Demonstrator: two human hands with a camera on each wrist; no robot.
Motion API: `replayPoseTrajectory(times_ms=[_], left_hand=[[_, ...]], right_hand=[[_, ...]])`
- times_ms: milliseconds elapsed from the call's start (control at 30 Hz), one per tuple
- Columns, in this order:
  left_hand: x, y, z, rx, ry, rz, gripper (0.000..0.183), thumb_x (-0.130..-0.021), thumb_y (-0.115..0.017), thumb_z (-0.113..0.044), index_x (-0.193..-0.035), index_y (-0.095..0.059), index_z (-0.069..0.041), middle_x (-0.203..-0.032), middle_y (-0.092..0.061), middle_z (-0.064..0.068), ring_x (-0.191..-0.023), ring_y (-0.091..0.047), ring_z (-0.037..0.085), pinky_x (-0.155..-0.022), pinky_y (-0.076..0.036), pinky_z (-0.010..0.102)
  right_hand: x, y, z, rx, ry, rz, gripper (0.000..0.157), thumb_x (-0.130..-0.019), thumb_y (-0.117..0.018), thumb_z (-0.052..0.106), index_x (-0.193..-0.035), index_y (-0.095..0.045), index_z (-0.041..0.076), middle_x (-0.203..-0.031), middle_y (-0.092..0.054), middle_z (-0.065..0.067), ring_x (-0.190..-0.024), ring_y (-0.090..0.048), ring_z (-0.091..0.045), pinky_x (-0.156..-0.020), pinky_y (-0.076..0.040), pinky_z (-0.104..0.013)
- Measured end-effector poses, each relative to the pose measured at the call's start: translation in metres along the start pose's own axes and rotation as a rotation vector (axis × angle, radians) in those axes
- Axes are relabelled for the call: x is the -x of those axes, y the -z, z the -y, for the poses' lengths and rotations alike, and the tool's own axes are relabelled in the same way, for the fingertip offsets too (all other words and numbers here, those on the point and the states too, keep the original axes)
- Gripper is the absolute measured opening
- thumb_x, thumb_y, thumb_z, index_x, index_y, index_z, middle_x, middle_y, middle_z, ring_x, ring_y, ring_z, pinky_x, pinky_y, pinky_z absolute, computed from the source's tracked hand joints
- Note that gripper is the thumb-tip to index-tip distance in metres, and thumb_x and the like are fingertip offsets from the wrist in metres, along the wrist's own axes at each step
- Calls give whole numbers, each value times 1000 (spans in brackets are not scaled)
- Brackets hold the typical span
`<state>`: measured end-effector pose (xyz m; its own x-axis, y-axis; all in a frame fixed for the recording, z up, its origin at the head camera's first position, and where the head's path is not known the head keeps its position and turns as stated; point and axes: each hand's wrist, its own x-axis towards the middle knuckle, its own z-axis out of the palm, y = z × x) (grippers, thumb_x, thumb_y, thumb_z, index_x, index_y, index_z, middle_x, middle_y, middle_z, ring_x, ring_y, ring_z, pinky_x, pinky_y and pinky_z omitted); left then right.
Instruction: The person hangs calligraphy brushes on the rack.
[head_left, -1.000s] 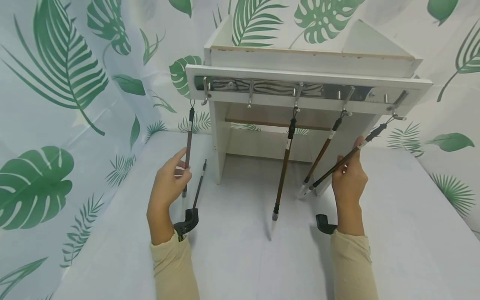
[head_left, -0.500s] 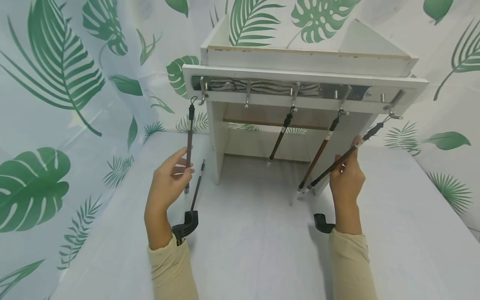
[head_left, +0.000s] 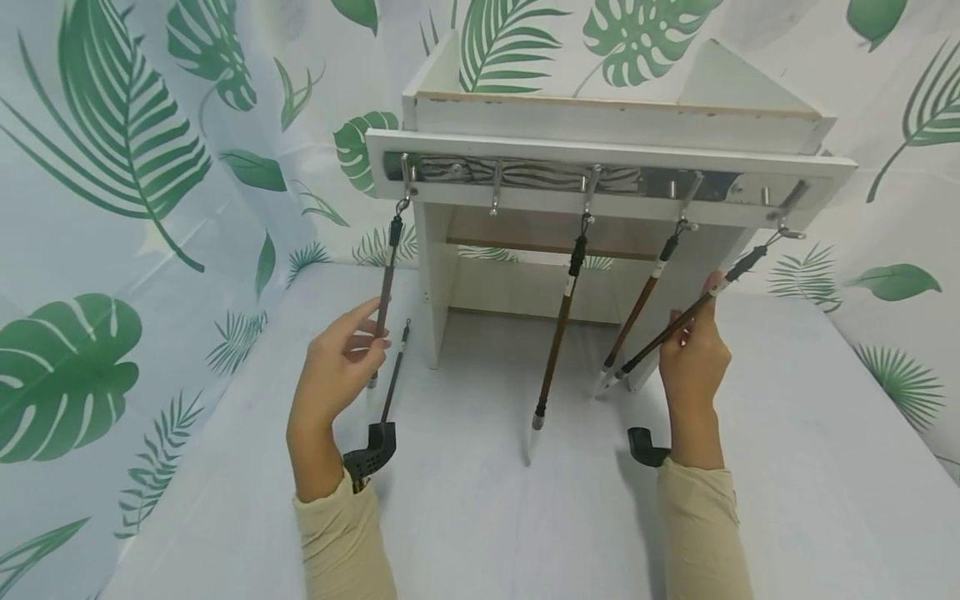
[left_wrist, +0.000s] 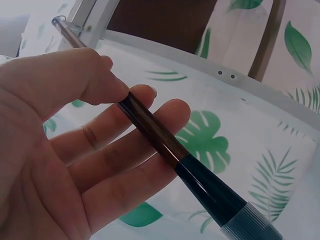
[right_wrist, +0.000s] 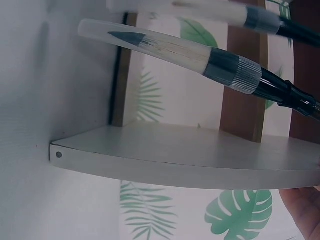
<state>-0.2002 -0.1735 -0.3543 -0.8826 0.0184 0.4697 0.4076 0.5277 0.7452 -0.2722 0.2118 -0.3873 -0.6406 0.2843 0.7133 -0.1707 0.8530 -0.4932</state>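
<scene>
My left hand (head_left: 341, 358) pinches a calligraphy brush (head_left: 386, 292) by its brown handle, tip down. In the left wrist view, thumb and fingers meet on that handle (left_wrist: 155, 132). The brush's cord loop (head_left: 402, 205) is at the lower end of the leftmost hook (head_left: 407, 179). My right hand (head_left: 696, 358) holds a second calligraphy brush (head_left: 675, 327), slanted, whose loop is on the rightmost hook (head_left: 791, 212). In the right wrist view, a clear cap (right_wrist: 175, 50) covers a brush's bristles. Two more brushes hang from the middle hook (head_left: 561, 333) and the one beside it (head_left: 637, 312).
The metal hook rail (head_left: 622, 177) runs along a white board (head_left: 525, 148) on a white shelf unit (head_left: 438, 283). The second hook from the left (head_left: 497, 187) is bare. Another brush (head_left: 396, 375) lies on the white surface (head_left: 465, 500) beside my left hand.
The loop of the left brush has moved right, from beside the leftmost hook to its end. The middle brush has swung away and back. My right hand stays on its brush.
</scene>
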Motion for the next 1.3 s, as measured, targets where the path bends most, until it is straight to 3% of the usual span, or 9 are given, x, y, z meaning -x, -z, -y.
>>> replayPoseTrajectory(times_ms=[500, 733, 1300], left_hand=[[-2, 0, 1, -37, 7, 10, 46, -84, -53, 3, -130, -48, -2, -97, -62, 18, -84, -66, 26, -75, -56, 35], [-2, -1, 1, -51, 33, 19, 46, -84, -53, 2, -130, -48, -3, -97, -61, 17, -86, -66, 25, -76, -56, 35], [-7, -8, 14, -53, 56, 14, 49, -84, -55, 2, -132, -47, -7, -96, -62, 17, -86, -66, 27, -77, -56, 39]], right_hand=[[-1, -3, -7, 11, 55, -4, 57, -93, -47, 7, -145, -23, 14, -106, -61, -29, -77, -63, -44, -63, -54, -50], [-1, -2, -4, -10, 32, -22, 56, -92, -49, 5, -143, -29, 12, -102, -63, -28, -81, -63, -45, -65, -54, -51], [-1, -3, -5, 2, 28, -7, 58, -93, -48, 6, -145, -25, 16, -106, -62, -27, -79, -64, -44, -65, -54, -51]])
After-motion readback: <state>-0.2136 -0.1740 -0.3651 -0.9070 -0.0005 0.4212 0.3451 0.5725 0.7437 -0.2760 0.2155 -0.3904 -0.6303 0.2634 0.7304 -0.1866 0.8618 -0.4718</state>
